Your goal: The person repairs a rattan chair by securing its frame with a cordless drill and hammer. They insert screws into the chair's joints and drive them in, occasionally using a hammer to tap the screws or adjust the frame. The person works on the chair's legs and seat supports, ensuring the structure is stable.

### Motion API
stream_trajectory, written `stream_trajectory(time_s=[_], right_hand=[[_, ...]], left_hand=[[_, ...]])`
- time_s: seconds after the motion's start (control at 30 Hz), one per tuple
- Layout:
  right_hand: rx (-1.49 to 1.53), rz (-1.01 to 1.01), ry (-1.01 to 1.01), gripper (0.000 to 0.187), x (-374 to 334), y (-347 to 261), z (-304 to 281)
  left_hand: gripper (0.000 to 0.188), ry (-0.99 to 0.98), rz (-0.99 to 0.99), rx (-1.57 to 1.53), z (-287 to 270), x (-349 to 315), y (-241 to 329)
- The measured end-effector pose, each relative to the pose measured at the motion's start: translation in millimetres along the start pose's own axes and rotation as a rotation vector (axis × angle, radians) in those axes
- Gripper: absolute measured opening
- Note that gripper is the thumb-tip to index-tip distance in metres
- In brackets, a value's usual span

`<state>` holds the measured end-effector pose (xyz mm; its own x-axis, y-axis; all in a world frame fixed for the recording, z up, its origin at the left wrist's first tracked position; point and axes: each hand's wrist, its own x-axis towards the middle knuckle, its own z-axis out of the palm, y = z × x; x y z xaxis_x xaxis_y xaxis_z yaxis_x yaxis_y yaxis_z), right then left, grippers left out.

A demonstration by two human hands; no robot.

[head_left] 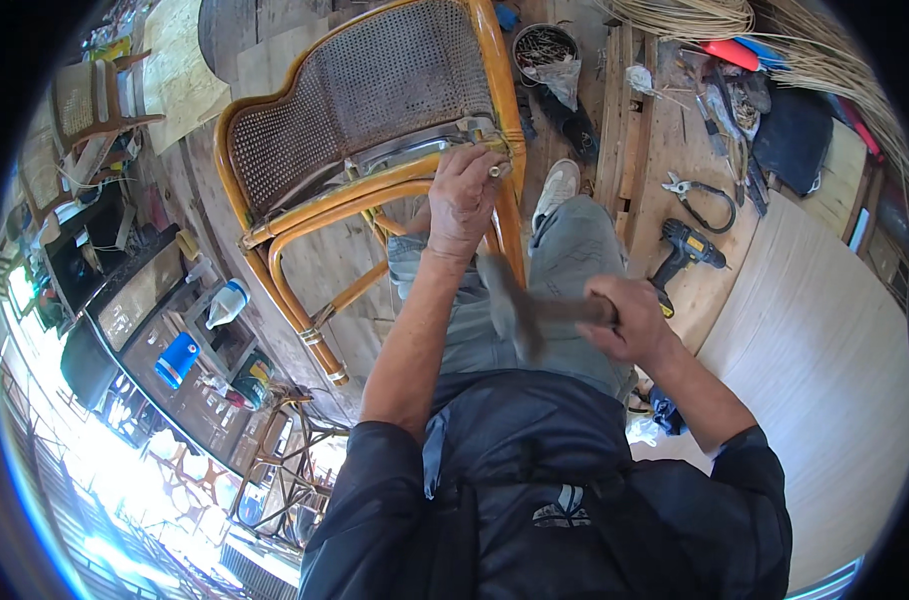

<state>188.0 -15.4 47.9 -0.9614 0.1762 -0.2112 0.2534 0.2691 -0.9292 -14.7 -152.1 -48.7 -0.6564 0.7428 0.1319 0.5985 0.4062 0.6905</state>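
A rattan chair frame (374, 192) with a woven cane panel (374, 90) lies in front of me, tilted. My left hand (464, 195) is closed at the frame's near right corner, around a short rod-like piece (494, 171). Only its round, pale end shows beside my fingers; the rest is hidden, so its kind is unclear. My right hand (629, 320) grips the handle of a hammer (514, 305), blurred by motion. The hammer head is over my lap, below my left hand and apart from the chair.
On the right, a cordless drill (686, 250) and cutting pliers (699, 200) lie on wooden boards, beside a large pale panel (824, 370). A bucket of small pieces (544, 50) stands beyond the chair. Cane coils (689, 15) lie at the far right. A white bottle (228, 303) stands left.
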Motion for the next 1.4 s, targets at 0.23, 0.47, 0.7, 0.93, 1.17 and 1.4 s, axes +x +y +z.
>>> stream_trajectory(time_s=[0.23, 0.47, 0.7, 0.93, 1.17, 1.4], right_hand=[[0.017, 0.374, 0.012, 0.030, -0.3, 10.6, 6.7], [0.055, 0.581, 0.077, 0.030, 6.1, 18.6, 5.7], [-0.139, 0.906, 0.463, 0.040, -44.6, 137.3, -16.2], [-0.617, 0.996, 0.516, 0.034, -104.4, 282.4, -110.5], [-0.998, 0.892, 0.693, 0.043, -97.3, 340.4, -154.8], [-0.088, 1.168, 0.790, 0.073, -180.9, 299.9, -0.8]], left_hand=[[0.026, -0.011, -0.025, -0.032, -7.4, -0.1, 2.1], [0.021, -0.088, -0.069, -0.022, -6.1, 0.7, 1.1], [0.014, -0.178, -0.299, -0.120, -31.3, 3.5, 23.5], [0.016, -0.288, -0.170, -0.295, -15.5, 43.1, 122.0], [0.024, -0.814, -0.796, -0.741, 233.9, 31.5, 109.9], [0.022, -0.790, -0.961, -0.714, 383.6, 63.3, 116.8]])
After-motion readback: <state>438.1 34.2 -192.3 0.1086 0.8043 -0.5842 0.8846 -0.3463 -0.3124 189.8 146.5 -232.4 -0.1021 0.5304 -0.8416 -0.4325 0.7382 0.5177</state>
